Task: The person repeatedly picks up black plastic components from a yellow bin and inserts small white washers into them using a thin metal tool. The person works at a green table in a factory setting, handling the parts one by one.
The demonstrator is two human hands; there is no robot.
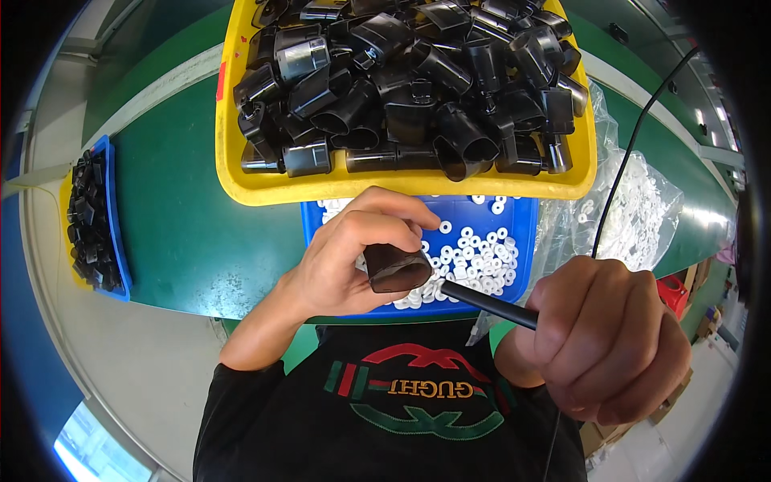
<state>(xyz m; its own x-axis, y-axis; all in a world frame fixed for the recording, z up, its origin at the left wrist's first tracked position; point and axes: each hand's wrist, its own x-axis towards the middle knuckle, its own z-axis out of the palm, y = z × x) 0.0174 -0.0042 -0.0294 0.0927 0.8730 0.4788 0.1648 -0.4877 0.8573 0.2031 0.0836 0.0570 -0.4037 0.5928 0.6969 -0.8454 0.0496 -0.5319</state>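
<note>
Dark, smoky plastic shows at the middle of the view: a hollow part (393,269), held by the left hand (337,261), whose fingers bend around it from 9 o'clock. Its mouth points toward 4 o'clock. Just beside that mouth, on the same side, is the tip of a black rod (490,305); whether the tip touches the white bit next to it cannot be told. The right hand (606,341), at 4 o'clock, is closed in a fist around the rod's other end. From behind this fist a thin black cord (630,153) runs off toward 1 o'clock.

At 12 o'clock is a yellow bin (401,189) heaped with black plastic parts (385,104). Its near edge overlaps a blue tray (482,217) of white washers (482,261), which lies behind the hollow part. Toward 3 o'clock, a clear bag (566,221) holds white pieces (634,217). At 9 o'clock, a blue-rimmed bin (118,217) with small black pieces (92,225) stands by the green tabletop (177,217).
</note>
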